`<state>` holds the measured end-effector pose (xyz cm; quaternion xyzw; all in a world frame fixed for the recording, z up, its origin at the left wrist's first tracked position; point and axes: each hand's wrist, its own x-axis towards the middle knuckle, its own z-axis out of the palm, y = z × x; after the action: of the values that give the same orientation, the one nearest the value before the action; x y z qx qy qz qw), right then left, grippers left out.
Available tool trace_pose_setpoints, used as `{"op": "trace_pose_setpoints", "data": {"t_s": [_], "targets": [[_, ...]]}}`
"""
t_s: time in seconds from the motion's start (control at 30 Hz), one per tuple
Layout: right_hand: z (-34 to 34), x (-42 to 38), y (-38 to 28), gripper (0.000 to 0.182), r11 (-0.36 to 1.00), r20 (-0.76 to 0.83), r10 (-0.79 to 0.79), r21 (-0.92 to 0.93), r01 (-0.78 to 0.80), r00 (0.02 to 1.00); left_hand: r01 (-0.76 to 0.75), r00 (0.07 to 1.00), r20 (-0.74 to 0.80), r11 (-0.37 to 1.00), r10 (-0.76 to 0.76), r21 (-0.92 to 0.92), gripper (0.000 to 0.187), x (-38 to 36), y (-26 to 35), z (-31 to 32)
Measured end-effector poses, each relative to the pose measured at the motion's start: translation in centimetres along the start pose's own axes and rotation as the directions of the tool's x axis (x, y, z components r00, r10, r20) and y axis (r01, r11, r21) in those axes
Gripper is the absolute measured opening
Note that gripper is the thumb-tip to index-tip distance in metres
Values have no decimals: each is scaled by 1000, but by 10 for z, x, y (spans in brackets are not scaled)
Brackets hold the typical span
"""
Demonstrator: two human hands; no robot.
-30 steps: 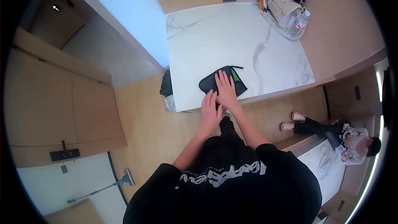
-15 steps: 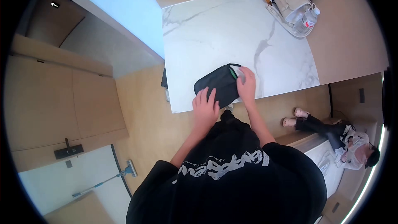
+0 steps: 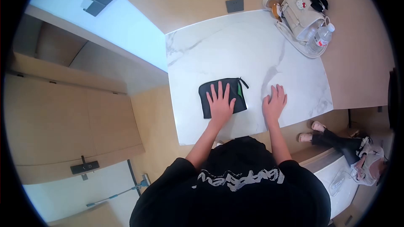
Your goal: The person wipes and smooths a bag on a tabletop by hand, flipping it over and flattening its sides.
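A black zip pouch [image 3: 206, 110] lies flat on the white marbled table [image 3: 219, 54]. Something green [image 3: 240, 89] shows at its right end, and a dark pull strap hangs off its upper right corner. My left hand [image 3: 221, 105] rests on top of the pouch with its fingers spread. To the right of the pouch, apart from it, my right hand [image 3: 274, 102] touches the tabletop, its fingers loosely stretched and slightly curved, holding nothing.
At the table's back right corner sits a white backpack [image 3: 301, 14] with a clear plastic bottle [image 3: 320, 38] beside it. A wall socket [image 3: 235, 5] is behind the table. Another person [image 3: 366, 162] sits at the right. A floor mop [image 3: 122, 192] stands at lower left.
The pouch now lies flat and has been turned straighter on the table. My left hand has moved onto its middle. My right hand has let go and shifted right onto the tabletop.
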<state>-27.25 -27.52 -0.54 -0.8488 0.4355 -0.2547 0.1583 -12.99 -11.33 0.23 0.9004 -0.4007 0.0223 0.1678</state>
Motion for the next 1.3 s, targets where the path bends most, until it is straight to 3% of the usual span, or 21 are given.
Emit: {"op": "trace_pose_setpoints", "data": {"t_s": [0.07, 0.23, 0.3, 0.37, 0.53, 0.63, 0.77, 0.83, 0.9, 1.1, 1.3], "targets": [[1, 0, 1, 43, 999, -10, -10, -32, 10, 1000, -101, 995, -2, 995, 101, -8, 61, 30, -17, 0], [-6, 2, -3, 49, 999, 62, 14, -40, -12, 998, -122, 992, 28, 987, 126, -105, 57, 79, -45, 7], [-5, 6, -3, 52, 999, 71, 28, -21, -26, 997, 108, 979, -173, 994, -107, -6, 64, 68, -32, 11], [-5, 5, -5, 57, 998, 60, 69, -10, -69, 996, 288, 955, -71, 958, -288, -17, 79, 55, -18, 14], [-10, 8, -8, 63, 993, 167, 44, -115, -25, 985, 296, 955, -53, 942, -292, 157, 82, 94, -40, 24], [-6, 6, -3, 64, 988, 196, 31, -156, 0, 980, 336, 940, -137, 917, -312, 214, 83, 160, -76, 35], [-8, 8, -7, 64, 986, 213, 57, -164, -21, 975, 456, 889, -80, 849, -452, 269, 86, 266, -106, 40], [-11, 10, -10, 65, 984, 239, 85, -170, -44, 967, 466, 881, -240, 838, -408, 285, 84, 301, -119, 61], [-12, 9, -12, 65, 979, 256, 123, -190, -75, 959, 475, 874, -285, 817, -393, 328, 83, 327, -131, 72], [-3, 5, -6, 65, 987, 209, 77, -156, -45, 975, 472, 879, -219, 842, -424, 261, 80, 324, -123, 60], [-9, 7, -10, 61, 988, 167, 25, -156, 1, 986, 327, 937, -198, 920, -286, 216, 78, 274, -109, 60]]}}
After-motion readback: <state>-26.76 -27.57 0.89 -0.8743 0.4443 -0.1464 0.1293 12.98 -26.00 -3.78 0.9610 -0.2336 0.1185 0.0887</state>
